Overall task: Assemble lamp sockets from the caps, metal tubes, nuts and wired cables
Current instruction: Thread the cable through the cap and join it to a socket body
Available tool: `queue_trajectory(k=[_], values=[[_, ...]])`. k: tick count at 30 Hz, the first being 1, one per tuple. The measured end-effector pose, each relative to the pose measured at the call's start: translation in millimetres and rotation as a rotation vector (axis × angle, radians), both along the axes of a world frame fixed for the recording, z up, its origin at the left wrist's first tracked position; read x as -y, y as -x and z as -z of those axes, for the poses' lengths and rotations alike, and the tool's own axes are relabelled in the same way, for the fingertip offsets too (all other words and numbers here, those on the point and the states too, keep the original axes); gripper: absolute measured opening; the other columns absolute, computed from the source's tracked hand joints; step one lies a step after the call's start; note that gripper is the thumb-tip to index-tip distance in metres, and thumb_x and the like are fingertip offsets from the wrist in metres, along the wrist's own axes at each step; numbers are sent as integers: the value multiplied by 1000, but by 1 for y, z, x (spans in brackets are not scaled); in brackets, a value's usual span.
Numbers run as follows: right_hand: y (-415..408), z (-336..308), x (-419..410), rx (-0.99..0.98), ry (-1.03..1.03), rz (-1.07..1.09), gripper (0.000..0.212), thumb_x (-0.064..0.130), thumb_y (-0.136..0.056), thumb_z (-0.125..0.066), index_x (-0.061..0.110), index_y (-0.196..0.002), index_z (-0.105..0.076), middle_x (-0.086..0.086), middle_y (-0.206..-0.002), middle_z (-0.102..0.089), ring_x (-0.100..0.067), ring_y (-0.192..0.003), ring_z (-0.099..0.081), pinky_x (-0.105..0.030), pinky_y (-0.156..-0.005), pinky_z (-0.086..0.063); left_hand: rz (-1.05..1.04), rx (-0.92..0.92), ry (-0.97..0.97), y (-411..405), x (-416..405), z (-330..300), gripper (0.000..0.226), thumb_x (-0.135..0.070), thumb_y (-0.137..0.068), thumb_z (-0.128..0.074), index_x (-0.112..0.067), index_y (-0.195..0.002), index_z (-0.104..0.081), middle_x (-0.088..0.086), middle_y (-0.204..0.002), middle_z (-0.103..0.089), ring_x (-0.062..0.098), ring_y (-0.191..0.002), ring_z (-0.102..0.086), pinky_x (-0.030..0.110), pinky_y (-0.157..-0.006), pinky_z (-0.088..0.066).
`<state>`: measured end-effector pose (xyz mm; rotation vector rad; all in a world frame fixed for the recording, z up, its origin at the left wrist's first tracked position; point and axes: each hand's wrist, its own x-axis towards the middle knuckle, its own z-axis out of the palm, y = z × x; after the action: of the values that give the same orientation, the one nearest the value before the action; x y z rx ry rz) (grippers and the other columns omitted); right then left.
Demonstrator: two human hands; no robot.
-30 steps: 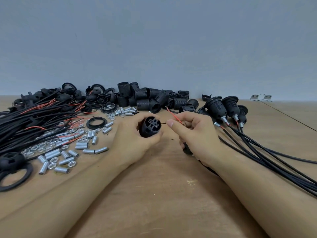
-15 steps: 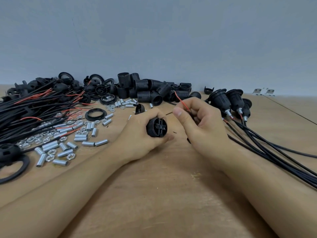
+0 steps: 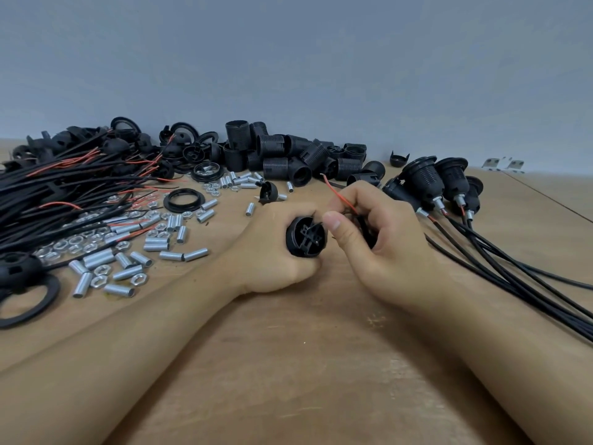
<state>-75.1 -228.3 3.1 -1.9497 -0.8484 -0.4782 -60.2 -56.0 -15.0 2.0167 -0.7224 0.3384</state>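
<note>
Gripping a black socket body (image 3: 306, 236) in curled fingers, the left hand (image 3: 272, 252) is rested on the wooden table (image 3: 288, 364), the socket's open end turned toward the camera; just beside it, a thin red wire (image 3: 341, 197) is pinched by the right hand (image 3: 378, 239), whose thumb has been brought closer to the socket than half a second ago

Black socket body (image 3: 306, 236), red wire (image 3: 340, 197), silver metal tubes (image 3: 154, 244), brown table (image 3: 288, 364)
</note>
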Motion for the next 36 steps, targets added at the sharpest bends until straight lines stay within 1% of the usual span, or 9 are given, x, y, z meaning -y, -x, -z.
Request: queue_trajectory(k=[2, 6, 10, 14, 19, 23, 26, 31, 36], values=[[2, -1, -2, -10, 15, -15, 10, 16, -94, -57, 9, -87, -58, -1, -65, -57, -18, -55, -48, -24, -54, -36, 20, -7, 14, 1, -1, 0, 20, -3, -61, -60, 1, -80, -62, 23, -72, -57, 39, -68, -52, 52, -61, -43], [4, -3, -5, -24, 4, -49, 8, 16, -92, -63, 18, -85, -60, 7, -63, -52, -9, -56, -44, -14, -56, -34, 42, -34, 33, 1, -2, -1, 14, 4, -62, -62, 6, -75, -58, 24, -70, -55, 34, -64, -49, 45, -55, -40], [5, -2, -8, -14, 22, -83, 8, 11, -92, -66, 14, -85, -64, 8, -67, -56, -6, -59, -47, -13, -59, -36, 64, -43, 58, 3, -1, -3, 19, 5, -61, -61, -11, -71, -59, 10, -70, -60, 18, -62, -51, 31, -56, -39], [4, -2, -5, -152, -152, -96, 8, 12, -92, -63, 9, -85, -60, -17, -70, -60, -25, -58, -48, -22, -54, -39, 23, -26, 63, 2, -3, -3, 19, 1, -61, -63, 1, -80, -62, 18, -67, -56, 31, -60, -50, 41, -54, -40], [6, -4, -6, -127, -133, -68, 9, 15, -88, -64, 13, -81, -59, -15, -67, -58, -25, -58, -46, -22, -53, -38, 43, -48, 127, 4, -1, -1, 39, 2, -64, -63, -1, -99, -45, 27, -83, -57, 43, -65, -52, 54, -55, -41], [4, -5, -5, -152, -107, -58, 9, 16, -90, -63, 15, -82, -58, -9, -66, -56, -27, -59, -50, -27, -53, -41, 49, -55, 167, 4, -2, 0, 40, 1, -66, -61, -11, -95, -36, 24, -87, -47, 37, -63, -45, 49, -51, -36], [2, -4, -5, -188, -144, -46, 11, 13, -94, -61, 14, -83, -56, -13, -68, -61, -26, -57, -55, -22, -52, -41, -7, -37, 209, 2, 0, 2, 43, -6, -71, -69, -17, -92, -33, 23, -92, -56, 40, -73, -58, 55, -61, -46], [-5, -5, -4, -273, -336, -17, 12, 7, -96, -59, 9, -85, -59, -7, -63, -65, -16, -45, -57, -19, -42, -40, -86, -12, 217, 1, 0, 4, 45, -24, -67, -86, -19, -93, -49, 10, -97, -67, 29, -85, -69, 56, -72, -55], [-10, -6, -2, -326, -386, -22, 14, 5, -95, -61, 11, -84, -66, -10, -66, -70, -21, -49, -64, -23, -43, -44, -45, 11, 124, -1, 2, 4, 33, -14, -77, -73, -7, -108, -63, 3, -94, -68, 20, -88, -67, 35, -77, -55]])
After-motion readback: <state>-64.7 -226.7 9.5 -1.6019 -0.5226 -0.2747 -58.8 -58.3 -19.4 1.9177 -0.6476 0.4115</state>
